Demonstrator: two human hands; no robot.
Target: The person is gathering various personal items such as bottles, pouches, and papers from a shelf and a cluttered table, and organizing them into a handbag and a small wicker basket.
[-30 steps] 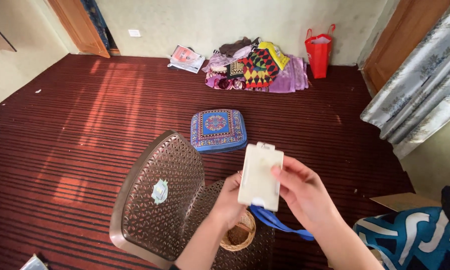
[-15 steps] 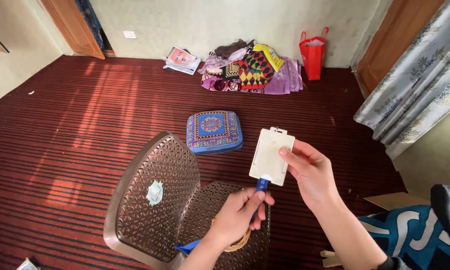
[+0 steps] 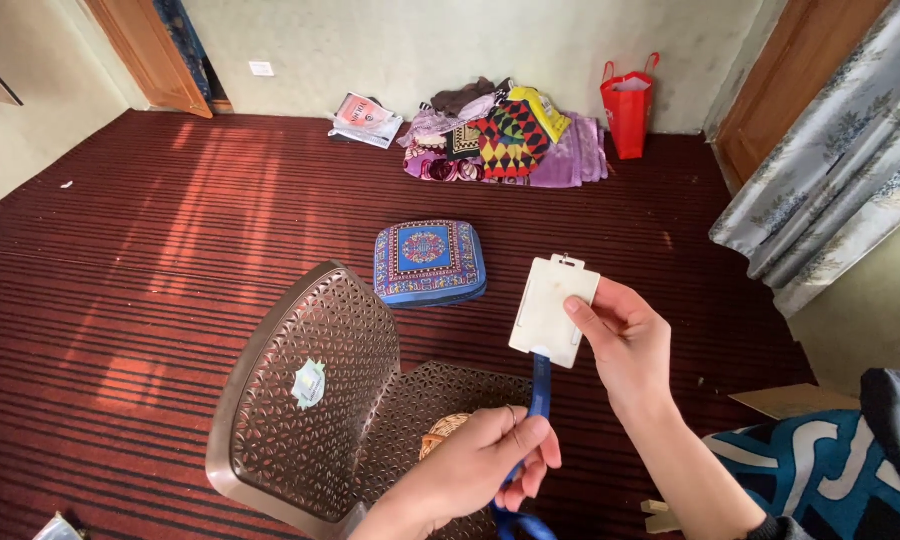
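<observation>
Head view, looking down: dark red striped carpet (image 3: 150, 250) runs wall to wall, sunlight falling across it in slanted bars at the left. One wooden door (image 3: 150, 50) stands at the far left corner, another door (image 3: 790, 80) at the far right, and one pale floral curtain (image 3: 840, 170) hangs down the right side. Against the far wall sits one heap of colourful cloths (image 3: 510, 140), one magazine (image 3: 365, 118) just left of it, one red bag (image 3: 625, 105) just right of it. One blue patterned cushion (image 3: 428, 262) lies flat mid-floor. Closer in, one brown perforated plastic chair (image 3: 320, 410) with a small sticker on its backrest, and a woven basket (image 3: 440, 435) peeking out on its seat.

Now the hands, two of them. The right hand (image 3: 625, 345) pinches one white card holder (image 3: 553, 310) by its right edge, thumb across the front, fingers behind. The holder stands nearly upright in the air above the chair, long axis vertical with a slight lean to the right, slotted tab pointing up toward the far wall. One blue strap (image 3: 540, 385) drops straight from its lower edge. The left hand (image 3: 485, 465) is curled closed around that strap lower down, thumb and fingers gripping it, with the strap's tail looping out beneath at the frame's bottom edge.
</observation>
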